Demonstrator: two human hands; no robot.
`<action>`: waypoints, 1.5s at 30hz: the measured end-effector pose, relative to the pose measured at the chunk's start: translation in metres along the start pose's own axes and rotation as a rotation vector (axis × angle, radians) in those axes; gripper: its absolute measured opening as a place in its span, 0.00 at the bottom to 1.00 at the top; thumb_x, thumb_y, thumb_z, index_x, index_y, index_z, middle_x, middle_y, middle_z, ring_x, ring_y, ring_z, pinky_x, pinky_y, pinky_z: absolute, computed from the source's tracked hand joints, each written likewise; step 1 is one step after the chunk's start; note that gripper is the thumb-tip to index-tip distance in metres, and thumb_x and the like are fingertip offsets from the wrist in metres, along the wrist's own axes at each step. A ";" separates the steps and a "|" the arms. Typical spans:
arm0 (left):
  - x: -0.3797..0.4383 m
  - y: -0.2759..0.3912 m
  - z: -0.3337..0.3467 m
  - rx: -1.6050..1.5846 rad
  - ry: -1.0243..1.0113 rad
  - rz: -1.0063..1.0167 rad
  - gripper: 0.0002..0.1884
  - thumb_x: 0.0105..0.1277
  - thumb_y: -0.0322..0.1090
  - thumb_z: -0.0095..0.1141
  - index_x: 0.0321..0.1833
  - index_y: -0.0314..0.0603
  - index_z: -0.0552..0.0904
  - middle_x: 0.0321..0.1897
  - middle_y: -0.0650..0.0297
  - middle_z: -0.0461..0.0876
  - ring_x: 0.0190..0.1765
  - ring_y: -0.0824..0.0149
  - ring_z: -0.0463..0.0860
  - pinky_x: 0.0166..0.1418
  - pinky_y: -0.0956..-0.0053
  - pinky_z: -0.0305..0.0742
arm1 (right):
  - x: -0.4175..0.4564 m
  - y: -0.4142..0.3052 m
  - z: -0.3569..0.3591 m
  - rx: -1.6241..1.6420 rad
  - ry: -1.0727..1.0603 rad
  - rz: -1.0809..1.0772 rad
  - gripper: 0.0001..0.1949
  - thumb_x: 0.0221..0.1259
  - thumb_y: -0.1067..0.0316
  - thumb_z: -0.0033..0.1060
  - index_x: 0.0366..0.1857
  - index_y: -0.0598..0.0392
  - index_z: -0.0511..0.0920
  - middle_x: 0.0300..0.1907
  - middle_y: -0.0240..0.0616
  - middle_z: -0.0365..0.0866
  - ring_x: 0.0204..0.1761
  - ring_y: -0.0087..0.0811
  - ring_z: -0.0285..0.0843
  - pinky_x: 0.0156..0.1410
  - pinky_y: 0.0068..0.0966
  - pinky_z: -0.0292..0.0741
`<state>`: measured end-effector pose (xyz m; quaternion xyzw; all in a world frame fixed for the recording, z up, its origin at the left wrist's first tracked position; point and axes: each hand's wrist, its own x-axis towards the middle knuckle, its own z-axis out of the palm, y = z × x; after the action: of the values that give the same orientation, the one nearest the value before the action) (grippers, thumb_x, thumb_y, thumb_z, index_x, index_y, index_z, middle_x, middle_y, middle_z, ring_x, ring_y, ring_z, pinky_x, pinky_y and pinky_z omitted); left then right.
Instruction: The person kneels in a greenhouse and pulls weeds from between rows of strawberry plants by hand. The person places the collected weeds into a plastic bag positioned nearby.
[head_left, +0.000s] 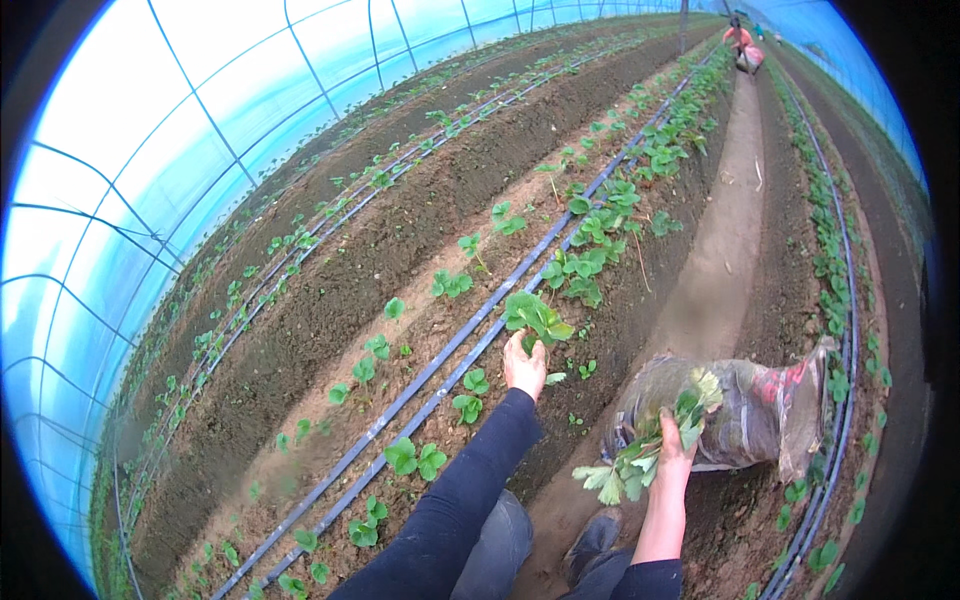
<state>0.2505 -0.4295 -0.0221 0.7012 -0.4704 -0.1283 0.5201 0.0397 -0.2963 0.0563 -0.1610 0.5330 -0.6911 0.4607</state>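
My left hand (524, 365) is at a strawberry plant (529, 313) on the near raised soil bed, right beside the drip lines; its fingers are among the stems under the leaves, and whether they grip is hidden. A bunch of picked strawberry leaves (636, 471) is in my right hand (677, 442), with leaves sticking out on both sides of the fist. Just behind that hand, a filled, dirty plastic sack (739, 420) lies across the furrow.
Two dark drip lines (450, 371) run along the near bed between rows of young strawberry plants (451, 283). A narrow dirt furrow (712, 277) leads away to a crouching person (739, 37). More beds lie on both sides, under a plastic-film tunnel with metal hoops (202, 105).
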 end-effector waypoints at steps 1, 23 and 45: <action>0.011 -0.001 0.000 -0.064 -0.137 -0.002 0.16 0.56 0.34 0.51 0.47 0.35 0.73 0.42 0.50 0.75 0.50 0.53 0.73 0.57 0.64 0.66 | 0.002 0.002 0.001 -0.055 -0.069 -0.047 0.29 0.49 0.69 0.61 0.57 0.58 0.63 0.51 0.38 0.69 0.50 0.32 0.67 0.56 0.29 0.63; 0.059 -0.085 -0.010 0.086 -0.317 -0.199 0.10 0.62 0.36 0.45 0.37 0.40 0.78 0.27 0.56 0.80 0.31 0.59 0.80 0.40 0.71 0.73 | 0.013 0.027 0.007 -0.005 -0.179 0.002 0.33 0.42 0.70 0.63 0.58 0.60 0.62 0.51 0.38 0.68 0.51 0.32 0.66 0.57 0.28 0.62; 0.087 -0.058 0.057 0.673 -0.604 0.090 0.12 0.57 0.36 0.43 0.38 0.40 0.79 0.33 0.51 0.80 0.37 0.54 0.80 0.40 0.59 0.74 | 0.013 0.027 0.027 -0.027 -0.193 -0.006 0.27 0.43 0.73 0.62 0.53 0.60 0.66 0.45 0.35 0.72 0.46 0.30 0.69 0.53 0.26 0.65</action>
<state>0.2882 -0.5319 -0.0688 0.7413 -0.6466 -0.1441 0.1079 0.0653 -0.3229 0.0393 -0.2345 0.4950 -0.6665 0.5057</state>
